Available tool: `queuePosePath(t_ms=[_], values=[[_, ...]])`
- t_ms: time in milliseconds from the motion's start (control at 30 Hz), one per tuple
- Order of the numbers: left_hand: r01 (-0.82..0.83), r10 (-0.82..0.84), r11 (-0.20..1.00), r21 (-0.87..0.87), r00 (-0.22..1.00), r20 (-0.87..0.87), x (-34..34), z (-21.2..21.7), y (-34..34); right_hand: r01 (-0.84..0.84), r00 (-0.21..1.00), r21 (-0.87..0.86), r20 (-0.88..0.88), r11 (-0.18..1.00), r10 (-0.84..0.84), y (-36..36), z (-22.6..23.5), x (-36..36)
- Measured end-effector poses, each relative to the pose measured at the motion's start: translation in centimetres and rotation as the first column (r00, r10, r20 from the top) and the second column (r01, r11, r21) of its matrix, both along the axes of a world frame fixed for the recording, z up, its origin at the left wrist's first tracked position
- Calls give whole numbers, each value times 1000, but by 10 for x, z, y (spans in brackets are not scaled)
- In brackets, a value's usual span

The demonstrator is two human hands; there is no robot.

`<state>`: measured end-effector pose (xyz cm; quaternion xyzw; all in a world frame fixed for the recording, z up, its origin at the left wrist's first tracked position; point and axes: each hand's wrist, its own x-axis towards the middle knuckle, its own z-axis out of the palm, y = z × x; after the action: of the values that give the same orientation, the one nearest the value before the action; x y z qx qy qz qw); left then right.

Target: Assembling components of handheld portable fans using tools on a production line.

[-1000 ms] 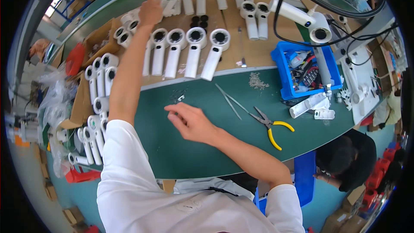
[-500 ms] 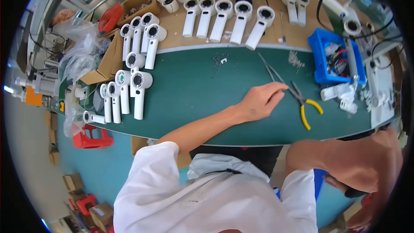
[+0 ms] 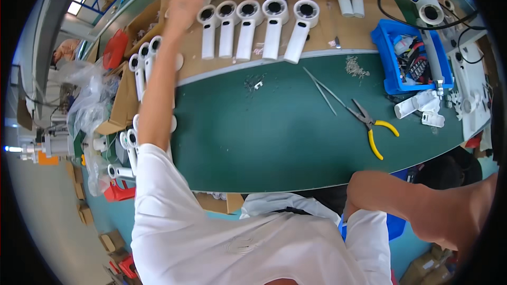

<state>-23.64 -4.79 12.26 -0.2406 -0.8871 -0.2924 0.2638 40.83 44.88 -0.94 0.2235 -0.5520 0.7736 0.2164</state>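
Observation:
My left hand (image 3: 186,1) is stretched to the far left of the bench, over the cardboard near the white handheld fans. Its fingers are blurred and partly hidden, so what they touch or hold cannot be made out. Just right of it, a row of white handheld fans (image 3: 248,29) with round, dark-centred heads lies on the cardboard (image 3: 338,37). Tweezers (image 3: 323,91) and yellow-handled pliers (image 3: 369,121) lie on the green mat (image 3: 253,142). My right arm (image 3: 412,200) bends out to the right; its hand is not visible.
More fans (image 3: 143,66) stand behind my left forearm, beside an open cardboard box (image 3: 122,95). A blue bin (image 3: 388,68) of parts sits at the right, with white casings (image 3: 417,104) before it. Small screws (image 3: 356,67) and dark bits (image 3: 252,82) are scattered on the mat.
My left hand has left the area by the tweezers and pliers and swung up and left to the far side of the bench. The view has shifted slightly.

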Motion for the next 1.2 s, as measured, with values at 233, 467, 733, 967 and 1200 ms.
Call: queuePosePath(t_ms=[233,467,733,967,1200], values=[[-307,396,861,-405,905,154,-232,-50,-105,167,986,124,-9,978,-167,-171,70,-133],[-185,203,978,-100,713,671,-270,-61,-124,172,984,215,6,961,-177,-181,88,-153],[-129,337,867,-481,863,376,-208,-32,-88,127,989,315,27,941,-143,-192,100,-175],[-108,300,868,-485,892,337,-174,1,-119,92,996,341,-25,935,-88,-188,103,-173],[166,-145,968,-189,983,117,36,28,-51,57,998,392,-58,918,-38,-191,109,-164]])
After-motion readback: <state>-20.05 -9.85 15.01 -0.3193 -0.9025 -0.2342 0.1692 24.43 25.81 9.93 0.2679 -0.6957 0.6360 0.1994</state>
